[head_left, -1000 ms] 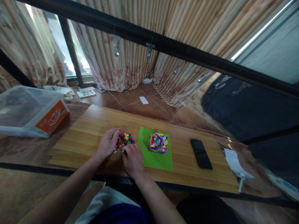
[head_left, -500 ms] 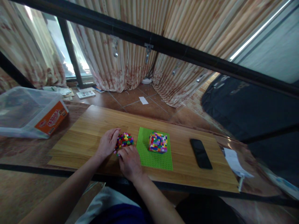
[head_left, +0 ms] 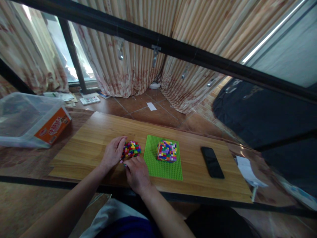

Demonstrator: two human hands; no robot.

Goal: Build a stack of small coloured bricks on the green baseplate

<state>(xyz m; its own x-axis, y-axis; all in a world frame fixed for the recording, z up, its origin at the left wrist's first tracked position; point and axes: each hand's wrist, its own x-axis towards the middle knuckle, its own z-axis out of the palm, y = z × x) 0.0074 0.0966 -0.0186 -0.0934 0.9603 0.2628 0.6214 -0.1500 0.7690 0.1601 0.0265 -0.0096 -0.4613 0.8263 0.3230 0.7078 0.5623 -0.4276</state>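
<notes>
A loose pile of small multicoloured toy bricks (head_left: 132, 148) lies on the wooden table. Along its left side rests my left hand (head_left: 114, 152), fingers stretched out and slightly cupped against the pile. My right hand (head_left: 137, 172) is at the near edge of the pile with its fingers curled down among the bricks; whether a brick sits between the fingertips is hidden. Right of the pile lies a green studded baseplate (head_left: 163, 172). On it stands a block built of many coloured bricks (head_left: 167, 151), touched by neither hand.
A black phone (head_left: 212, 162) lies on the right part of the table (head_left: 190, 158). Beyond the right end is a white paper (head_left: 249, 170). A clear plastic bin (head_left: 27, 115) with an orange label stands at the left. A dark bar (head_left: 173, 46) crosses above the table.
Both hands stay at the pile in nearly the same pose. The whole view has shifted very slightly; the bricks, block and baseplate look unchanged.
</notes>
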